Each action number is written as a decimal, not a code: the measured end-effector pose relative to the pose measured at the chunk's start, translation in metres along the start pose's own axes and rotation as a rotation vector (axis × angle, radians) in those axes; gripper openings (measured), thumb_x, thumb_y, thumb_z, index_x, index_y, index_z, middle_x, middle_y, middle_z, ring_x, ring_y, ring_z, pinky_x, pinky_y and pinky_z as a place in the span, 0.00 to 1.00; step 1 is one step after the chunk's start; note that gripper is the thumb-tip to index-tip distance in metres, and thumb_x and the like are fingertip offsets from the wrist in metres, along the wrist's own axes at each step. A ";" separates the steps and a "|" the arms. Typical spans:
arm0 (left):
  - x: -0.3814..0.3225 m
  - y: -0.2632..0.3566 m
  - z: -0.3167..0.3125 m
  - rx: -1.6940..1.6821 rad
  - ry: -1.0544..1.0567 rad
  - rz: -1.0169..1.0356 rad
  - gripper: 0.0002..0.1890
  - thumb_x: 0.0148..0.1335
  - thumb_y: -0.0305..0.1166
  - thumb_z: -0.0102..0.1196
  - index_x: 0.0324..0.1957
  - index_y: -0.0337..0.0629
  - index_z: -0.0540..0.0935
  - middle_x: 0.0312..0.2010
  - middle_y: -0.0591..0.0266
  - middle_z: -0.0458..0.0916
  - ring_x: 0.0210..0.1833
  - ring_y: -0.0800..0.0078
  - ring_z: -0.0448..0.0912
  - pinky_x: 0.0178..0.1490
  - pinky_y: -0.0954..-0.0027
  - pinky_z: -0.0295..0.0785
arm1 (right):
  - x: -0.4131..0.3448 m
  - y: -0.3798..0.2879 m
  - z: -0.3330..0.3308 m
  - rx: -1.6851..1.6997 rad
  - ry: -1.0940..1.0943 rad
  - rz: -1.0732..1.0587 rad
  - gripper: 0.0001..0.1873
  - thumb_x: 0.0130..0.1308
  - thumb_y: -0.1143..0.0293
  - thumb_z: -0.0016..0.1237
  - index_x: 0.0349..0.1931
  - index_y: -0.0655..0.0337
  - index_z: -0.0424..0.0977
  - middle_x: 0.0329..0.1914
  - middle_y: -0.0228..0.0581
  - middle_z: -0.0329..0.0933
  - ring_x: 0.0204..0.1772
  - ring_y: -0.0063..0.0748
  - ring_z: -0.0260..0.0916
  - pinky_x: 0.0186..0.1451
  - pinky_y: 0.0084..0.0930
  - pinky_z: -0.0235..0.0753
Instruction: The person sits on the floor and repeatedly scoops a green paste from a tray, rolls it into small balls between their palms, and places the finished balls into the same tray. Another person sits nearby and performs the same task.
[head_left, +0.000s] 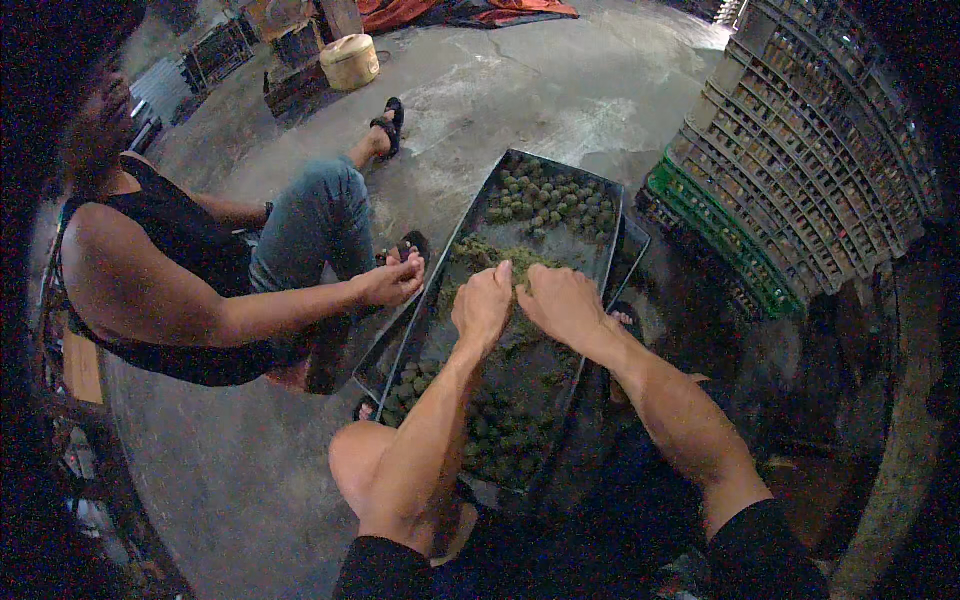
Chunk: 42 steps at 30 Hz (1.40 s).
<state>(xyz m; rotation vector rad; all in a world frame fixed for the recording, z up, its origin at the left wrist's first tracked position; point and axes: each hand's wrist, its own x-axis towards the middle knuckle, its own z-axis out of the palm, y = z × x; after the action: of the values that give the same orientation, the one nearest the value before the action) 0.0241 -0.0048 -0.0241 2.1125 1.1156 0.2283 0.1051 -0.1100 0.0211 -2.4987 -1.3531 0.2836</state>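
A long rectangular metal tray (441, 336) lies before me, above what looks like a second tray. Over its middle my left hand (482, 306) is curled, thumb towards the far end. My right hand (564, 306) is close beside it, fingers bent down and inward. Whether either hand grips anything is hidden by the fingers. Crumbly green-brown material (480, 253) lies loose just beyond and around both hands. Many small round greenish balls (551, 199) are gathered at the tray's far end. More dark balls (510, 442) fill the near end, partly behind my left forearm.
At the left a seated person (172, 277) holds a hand (394, 281) by the tray's left edge. To the right rises a stack of grey plastic crates (795, 150) with a green crate (720, 232) low down. A beige lidded container (350, 64) stands on the concrete floor (525, 90).
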 end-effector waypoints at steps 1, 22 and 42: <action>0.001 0.001 -0.001 -0.064 0.005 0.020 0.30 0.68 0.54 0.37 0.39 0.34 0.81 0.39 0.39 0.81 0.44 0.40 0.78 0.48 0.47 0.70 | 0.000 0.002 -0.003 0.016 0.075 0.003 0.15 0.61 0.60 0.49 0.30 0.66 0.73 0.27 0.60 0.77 0.33 0.62 0.77 0.38 0.54 0.76; -0.020 -0.005 -0.009 -0.537 -0.264 0.021 0.20 0.67 0.43 0.47 0.40 0.32 0.77 0.27 0.54 0.81 0.23 0.66 0.78 0.27 0.67 0.72 | -0.020 0.017 -0.009 0.098 -0.044 0.000 0.16 0.61 0.60 0.52 0.37 0.67 0.71 0.34 0.60 0.76 0.44 0.62 0.74 0.47 0.49 0.73; -0.011 -0.016 -0.003 -0.485 -0.293 0.193 0.20 0.66 0.43 0.43 0.37 0.31 0.77 0.28 0.52 0.79 0.31 0.63 0.80 0.37 0.60 0.72 | -0.015 0.040 -0.019 0.251 -0.236 0.082 0.15 0.62 0.61 0.47 0.37 0.67 0.76 0.35 0.61 0.78 0.47 0.60 0.75 0.51 0.46 0.74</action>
<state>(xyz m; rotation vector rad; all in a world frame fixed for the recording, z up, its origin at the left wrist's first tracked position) 0.0058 -0.0063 -0.0304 1.7449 0.6093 0.2426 0.1342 -0.1461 0.0257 -2.3686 -1.2108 0.7393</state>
